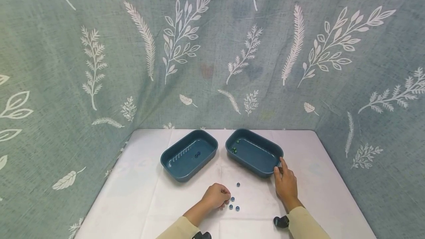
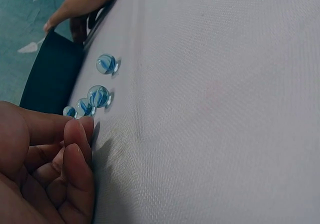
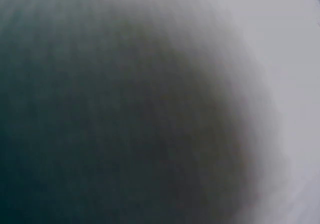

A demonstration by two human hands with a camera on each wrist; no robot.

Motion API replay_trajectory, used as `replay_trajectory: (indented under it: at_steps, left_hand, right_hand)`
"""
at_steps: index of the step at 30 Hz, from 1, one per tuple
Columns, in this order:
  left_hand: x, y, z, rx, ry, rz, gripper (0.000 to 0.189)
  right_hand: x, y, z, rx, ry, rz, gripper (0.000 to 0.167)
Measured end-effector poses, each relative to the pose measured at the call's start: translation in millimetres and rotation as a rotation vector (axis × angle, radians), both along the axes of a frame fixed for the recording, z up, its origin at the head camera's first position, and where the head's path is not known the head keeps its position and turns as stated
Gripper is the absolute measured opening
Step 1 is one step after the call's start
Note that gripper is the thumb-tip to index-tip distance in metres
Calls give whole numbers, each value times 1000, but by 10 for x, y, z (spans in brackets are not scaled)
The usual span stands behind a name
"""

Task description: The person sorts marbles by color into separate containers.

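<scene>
My left hand (image 1: pixel 216 196) is beside several clear glass marbles with blue swirls (image 2: pixel 98 96) on the white cloth. Its fingers curl in and the tips come together; whether a marble is between them is hidden. My right hand (image 1: pixel 286 186) holds the near right corner of the right blue tray (image 1: pixel 257 135), thumb and forefinger at its rim. A few green marbles (image 1: pixel 234 150) lie at that tray's left end. In the left blue tray (image 1: pixel 172 174) sit a couple of dark blue marbles (image 1: pixel 198 154). The right wrist view is a dark blur.
White cloth (image 1: pixel 132 194) covers the table under both trays. Leaf-printed curtains (image 1: pixel 212 47) hang behind and along both sides. One blue marble (image 1: pixel 238 184) lies apart from the others, closer to the right tray.
</scene>
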State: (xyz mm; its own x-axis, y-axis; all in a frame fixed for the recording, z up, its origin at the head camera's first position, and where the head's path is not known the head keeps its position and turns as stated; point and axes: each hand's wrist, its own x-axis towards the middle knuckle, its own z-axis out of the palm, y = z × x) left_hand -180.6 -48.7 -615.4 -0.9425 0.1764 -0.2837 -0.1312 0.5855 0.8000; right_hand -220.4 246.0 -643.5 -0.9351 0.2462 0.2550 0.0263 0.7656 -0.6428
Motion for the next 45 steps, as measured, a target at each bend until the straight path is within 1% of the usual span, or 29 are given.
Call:
replay_trajectory:
  at_steps: [6, 9, 17, 24, 29, 34, 39, 45]
  left_hand:
    - [-24, -21, -3, 12, -2, -2, 12]
    - [-34, -39, -5, 36, -12, 4, 13]
    - [-25, -90, -24, 115, -5, 30, 10]
    - [-48, -150, -16, 178, -48, 60, 8]
    - [-70, -199, 36, 232, -79, 84, 7]
    - [-85, -242, 122, 283, -83, 79, 8]
    - [-107, -283, 207, 295, -84, 82, 9]
    - [-139, -358, 341, 314, -79, 85, 11]
  right_hand:
    - [-4, -3, -7, 3, 10, -1, 59]
    - [-6, -4, -6, 3, 12, 0, 59]
    - [0, -4, -9, 4, 12, 4, 59]
    - [0, -12, -3, 0, -5, -1, 60]
    - [-2, -8, 0, -4, -10, 0, 59]
    - [-16, 2, 8, -3, -3, 3, 58]
    - [-14, -5, 18, -6, -6, -8, 58]
    - [-6, -7, -4, -10, -6, -8, 58]
